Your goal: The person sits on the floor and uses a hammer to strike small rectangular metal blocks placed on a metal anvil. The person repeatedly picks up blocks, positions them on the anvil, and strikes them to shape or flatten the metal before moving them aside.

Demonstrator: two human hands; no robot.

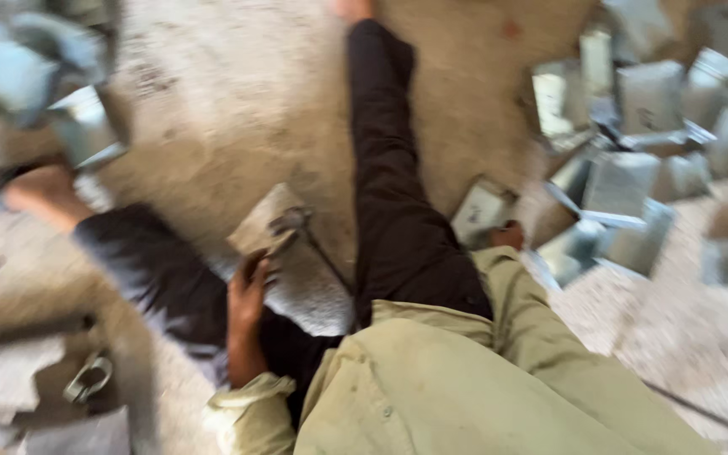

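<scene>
- Fingers of left hand point(248, 307) closed, apparently round the handle of a metal tool point(290, 226) lying across a grey block point(301, 282) between the legs.
- Fingers of right hand point(509, 234) hidden by blur: apart or together, cannot tell.
- Touching a small metal box point(482, 211) on the floor, near the pile of boxes point(634, 168).
- Step in hand, likely: reaching for one box.
- Next move: needs a sure grip before any lift.

Seated person on concrete floor point(212, 109), view blurred.
Left hand point(248, 295) rests on a grey stone slab point(297, 270) bearing a hammer point(288, 226). Right hand point(509, 234) touches a sheet-metal box point(480, 211); similar boxes point(634, 126) lie piled nearby.
</scene>
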